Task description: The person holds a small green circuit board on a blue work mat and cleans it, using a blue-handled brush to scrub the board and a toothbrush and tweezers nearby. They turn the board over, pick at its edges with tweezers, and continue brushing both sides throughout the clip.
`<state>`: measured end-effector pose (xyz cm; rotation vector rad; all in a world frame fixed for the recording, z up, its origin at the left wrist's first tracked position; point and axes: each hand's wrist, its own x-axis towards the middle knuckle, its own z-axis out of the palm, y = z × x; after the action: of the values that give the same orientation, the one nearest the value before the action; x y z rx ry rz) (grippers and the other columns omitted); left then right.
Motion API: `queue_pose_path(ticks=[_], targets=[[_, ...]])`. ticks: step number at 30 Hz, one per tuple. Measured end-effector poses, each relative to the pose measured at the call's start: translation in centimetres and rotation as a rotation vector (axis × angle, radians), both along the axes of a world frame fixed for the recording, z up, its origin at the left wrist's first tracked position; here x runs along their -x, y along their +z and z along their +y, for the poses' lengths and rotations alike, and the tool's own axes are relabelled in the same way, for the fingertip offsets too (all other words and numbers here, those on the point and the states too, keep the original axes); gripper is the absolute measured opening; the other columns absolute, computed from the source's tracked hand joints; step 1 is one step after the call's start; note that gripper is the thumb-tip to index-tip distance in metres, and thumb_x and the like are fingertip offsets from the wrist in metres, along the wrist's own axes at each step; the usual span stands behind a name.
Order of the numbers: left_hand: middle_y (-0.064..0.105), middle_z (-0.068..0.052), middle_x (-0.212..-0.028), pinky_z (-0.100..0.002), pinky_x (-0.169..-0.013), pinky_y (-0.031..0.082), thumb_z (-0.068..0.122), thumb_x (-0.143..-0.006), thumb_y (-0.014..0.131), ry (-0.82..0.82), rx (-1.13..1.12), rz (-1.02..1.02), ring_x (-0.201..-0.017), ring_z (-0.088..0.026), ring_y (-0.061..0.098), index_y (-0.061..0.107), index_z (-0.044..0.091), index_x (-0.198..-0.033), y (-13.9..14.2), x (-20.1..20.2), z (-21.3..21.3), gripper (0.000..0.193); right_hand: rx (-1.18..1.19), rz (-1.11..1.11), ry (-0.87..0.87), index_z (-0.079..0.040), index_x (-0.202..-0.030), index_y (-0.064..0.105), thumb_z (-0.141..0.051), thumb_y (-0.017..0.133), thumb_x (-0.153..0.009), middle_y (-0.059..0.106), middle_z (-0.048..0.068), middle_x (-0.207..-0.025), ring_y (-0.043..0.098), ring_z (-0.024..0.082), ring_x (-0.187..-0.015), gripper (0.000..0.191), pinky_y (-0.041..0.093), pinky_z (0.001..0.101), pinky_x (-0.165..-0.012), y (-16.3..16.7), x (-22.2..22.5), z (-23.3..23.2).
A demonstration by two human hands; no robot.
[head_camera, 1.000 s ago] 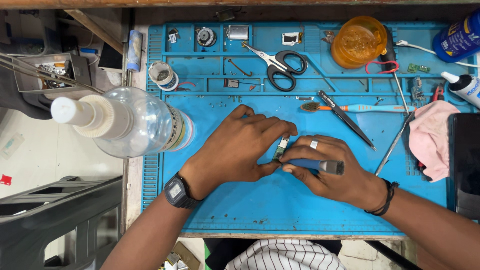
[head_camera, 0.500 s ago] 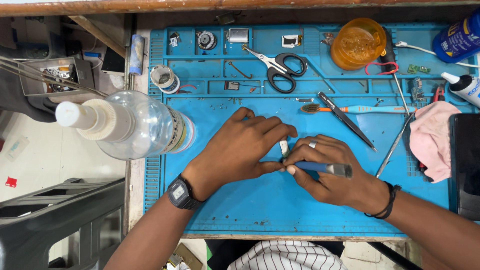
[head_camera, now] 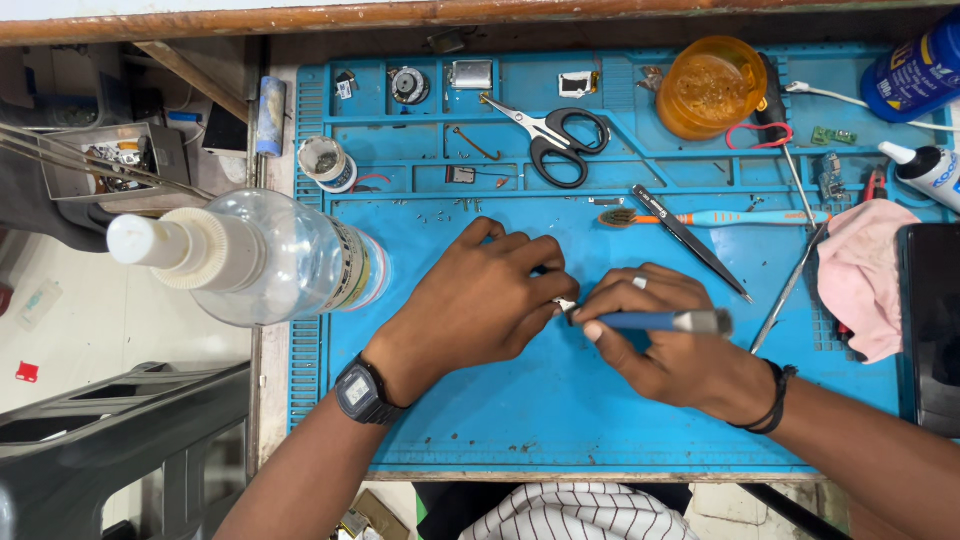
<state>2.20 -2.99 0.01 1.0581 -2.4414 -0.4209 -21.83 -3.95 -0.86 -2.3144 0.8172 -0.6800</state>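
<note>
Seen from above, a blue mat (head_camera: pixel 560 430) covers a workbench. Two bare hands meet at its middle. The left hand (head_camera: pixel 480 300), with a dark watch (head_camera: pixel 360 392) at the wrist, lies palm down, its fingers curled over a small part (head_camera: pixel 566 305). Only a pale sliver of that part shows between the fingertips of both hands; what it is cannot be told. The left hand seems to pin it against the mat, though the hold itself is hidden. The right hand (head_camera: pixel 670 345) is clenched around a blue-handled tool (head_camera: pixel 650 321), held almost level, its tip touching the part. A ring sits on one finger and a dark band circles the wrist.

Along the mat's far side lie scissors (head_camera: pixel 555 135), an orange cup (head_camera: pixel 710 88), a toothbrush (head_camera: pixel 720 217), tweezers (head_camera: pixel 690 240) and small loose pieces in shallow trays. A clear bottle (head_camera: pixel 270 258) with a white cap lies on its side at the mat's left edge, near the left wrist. A pink cloth (head_camera: pixel 862 275) sits to the right.

Risks, as a judgement: the part is tiny and mostly covered, so too much push from the tool could make it slip out and skid among the loose screws. The tip could also slide off and jab a left fingertip close beside it. A backward sweep of the left arm might roll the bottle.
</note>
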Motion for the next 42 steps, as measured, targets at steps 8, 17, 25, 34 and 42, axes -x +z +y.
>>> queue_pose_path(ticks=[8,17,25,34,42], targets=[[0.063,-0.003,-0.092,-0.045,-0.090,0.045,0.023,-0.083,0.074,0.016,0.020,-0.008,-0.091,-0.023,0.065,0.072,0.016,-0.096,-0.6,0.0,0.0,0.015,0.008,0.066,0.032,-0.010,-0.086,0.064,-0.023,0.067,-0.091,0.070,0.003,-0.081,0.059,0.024,-0.067,0.014,0.046,0.0380,-0.067,-0.3,0.6,-0.5],[0.065,-0.003,-0.088,-0.045,-0.089,0.045,0.024,-0.083,0.075,0.015,0.018,-0.004,-0.090,-0.024,0.065,0.071,0.014,-0.096,-0.7,0.0,0.0,0.017,-0.011,0.034,-0.014,-0.011,-0.085,0.065,-0.029,0.065,-0.094,0.070,0.003,-0.078,0.060,0.024,-0.063,0.020,0.046,0.0381,-0.064,-0.6,0.5,-0.2],[0.067,-0.004,-0.086,-0.045,-0.088,0.044,0.024,-0.083,0.075,0.010,0.003,-0.004,-0.088,-0.025,0.066,0.071,0.014,-0.097,-0.7,0.0,0.0,0.018,0.049,0.025,-0.022,-0.012,-0.077,0.064,-0.025,0.065,-0.085,0.066,0.002,-0.073,0.059,0.025,-0.065,0.016,0.047,0.0378,-0.067,-0.3,0.8,-0.7],[0.068,-0.004,-0.084,-0.046,-0.089,0.044,0.024,-0.084,0.074,0.012,0.014,-0.020,-0.087,-0.025,0.066,0.071,0.014,-0.097,-0.8,0.0,0.0,0.017,0.110,0.027,-0.016,-0.013,-0.080,0.066,-0.025,0.068,-0.085,0.068,0.003,-0.077,0.062,0.026,-0.073,0.014,0.049,0.0393,-0.072,0.0,0.6,-0.5],[0.069,-0.005,-0.087,-0.046,-0.089,0.044,0.026,-0.084,0.075,0.007,0.019,-0.021,-0.088,-0.026,0.066,0.071,0.014,-0.097,-0.7,0.0,0.0,0.019,0.089,0.078,-0.075,-0.011,-0.084,0.067,-0.020,0.069,-0.091,0.069,0.004,-0.077,0.062,0.026,-0.069,0.012,0.045,0.0420,-0.071,0.4,0.4,-0.4]])
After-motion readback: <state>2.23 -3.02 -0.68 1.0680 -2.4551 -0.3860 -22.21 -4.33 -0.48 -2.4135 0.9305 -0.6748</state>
